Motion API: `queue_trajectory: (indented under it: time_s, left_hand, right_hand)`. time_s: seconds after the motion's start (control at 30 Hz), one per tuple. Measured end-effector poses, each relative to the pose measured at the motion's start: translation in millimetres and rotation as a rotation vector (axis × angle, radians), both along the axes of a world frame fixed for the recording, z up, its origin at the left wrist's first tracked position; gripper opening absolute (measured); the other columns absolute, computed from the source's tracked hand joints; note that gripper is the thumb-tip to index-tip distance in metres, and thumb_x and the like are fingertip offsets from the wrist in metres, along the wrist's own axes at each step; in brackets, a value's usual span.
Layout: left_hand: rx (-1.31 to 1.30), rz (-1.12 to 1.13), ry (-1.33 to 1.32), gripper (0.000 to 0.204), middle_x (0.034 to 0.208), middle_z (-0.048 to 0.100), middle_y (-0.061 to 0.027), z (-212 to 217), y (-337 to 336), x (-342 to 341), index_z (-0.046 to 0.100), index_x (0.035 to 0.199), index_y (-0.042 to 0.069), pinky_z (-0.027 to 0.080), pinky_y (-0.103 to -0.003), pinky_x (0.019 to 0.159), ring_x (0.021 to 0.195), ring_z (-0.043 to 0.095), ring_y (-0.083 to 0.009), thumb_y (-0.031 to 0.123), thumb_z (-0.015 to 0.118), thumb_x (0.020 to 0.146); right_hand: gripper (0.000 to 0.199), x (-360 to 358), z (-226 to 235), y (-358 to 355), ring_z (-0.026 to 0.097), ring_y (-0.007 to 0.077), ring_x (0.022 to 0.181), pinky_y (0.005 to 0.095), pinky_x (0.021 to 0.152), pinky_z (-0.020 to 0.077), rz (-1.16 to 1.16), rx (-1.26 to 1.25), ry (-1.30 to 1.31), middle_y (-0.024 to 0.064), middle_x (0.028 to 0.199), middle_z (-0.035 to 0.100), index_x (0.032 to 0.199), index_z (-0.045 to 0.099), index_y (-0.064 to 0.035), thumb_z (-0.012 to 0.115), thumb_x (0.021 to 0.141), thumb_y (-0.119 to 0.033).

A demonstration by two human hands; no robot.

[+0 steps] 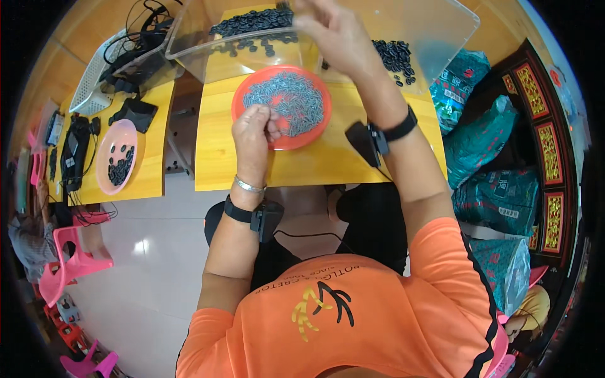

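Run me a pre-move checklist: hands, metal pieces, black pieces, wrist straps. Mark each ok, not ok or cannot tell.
1. Left hand at the red bowl: ok, at its near-left side, fingers drawn together.
2. Left hand's hold on a piece: cannot tell, the fingers hide it.
3. Right hand free of a piece: cannot tell, it is blurred and reaches the picture's top edge.
4. Metal pieces in supply: ok, a heap lies in the bowl.
5. Black pieces near the right hand: ok, piles on both sides.
6. Wrist straps on: ok, both.
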State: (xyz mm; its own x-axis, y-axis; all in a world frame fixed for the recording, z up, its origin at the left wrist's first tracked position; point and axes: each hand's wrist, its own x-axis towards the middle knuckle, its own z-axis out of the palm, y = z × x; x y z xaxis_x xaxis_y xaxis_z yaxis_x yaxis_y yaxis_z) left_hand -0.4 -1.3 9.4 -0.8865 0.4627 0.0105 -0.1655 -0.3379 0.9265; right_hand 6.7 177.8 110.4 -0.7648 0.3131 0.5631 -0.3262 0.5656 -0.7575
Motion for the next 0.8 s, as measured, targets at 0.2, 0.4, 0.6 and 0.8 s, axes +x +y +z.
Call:
queue_trajectory:
  time_s: [0.2,0.4,0.6,0.8]
  left_hand:
    - [-0.006,0.005,-0.001,0.023,0.060,0.051,-0.0005,1.9,-6.6,-7.0,0.056,0.075,0.003,0.038,-0.019,0.047,0.051,0.048,-0.0076,0.016,0.046,0.090]
    - [-0.042,-0.012,0.011,0.023,0.059,0.053,-0.0013,2.0,-8.8,-9.3,0.058,0.074,0.002,0.040,-0.021,0.050,0.052,0.050,-0.0091,0.016,0.047,0.089]
    - [-0.458,-0.048,0.303,0.023,0.059,0.056,-0.0050,-15.6,0.3,-8.6,0.061,0.075,-0.001,0.040,-0.028,0.052,0.053,0.051,-0.0127,0.017,0.050,0.085]
    - [-0.442,-0.037,0.233,0.024,0.060,0.056,-0.0037,-14.4,-1.8,-10.4,0.061,0.075,-0.001,0.039,-0.025,0.051,0.053,0.049,-0.0105,0.016,0.049,0.085]
  right_hand:
    - [0.025,26.8,-11.5,41.8,0.056,0.0065,0.078,0.0223,0.069,0.0458,-0.078,0.119,-0.124,0.0015,0.086,0.065,0.102,0.065,-0.0005,0.064,0.082,-0.016]
    - [0.027,67.8,-82.4,83.6,0.057,0.0091,0.076,0.0233,0.067,0.0459,-0.250,0.309,-0.624,0.0046,0.089,0.066,0.105,0.064,-0.0034,0.066,0.080,-0.013]
    - [0.031,46.5,-101.9,49.6,0.058,0.0231,0.070,0.0333,0.066,0.0474,-0.067,0.416,-0.564,0.0098,0.075,0.060,0.104,0.066,-0.0141,0.070,0.073,-0.020]
    - [0.027,31.5,-117.0,47.8,0.057,0.0286,0.070,0.0366,0.064,0.0463,-0.101,0.414,-0.468,0.0116,0.072,0.059,0.098,0.067,-0.0124,0.069,0.072,-0.021]
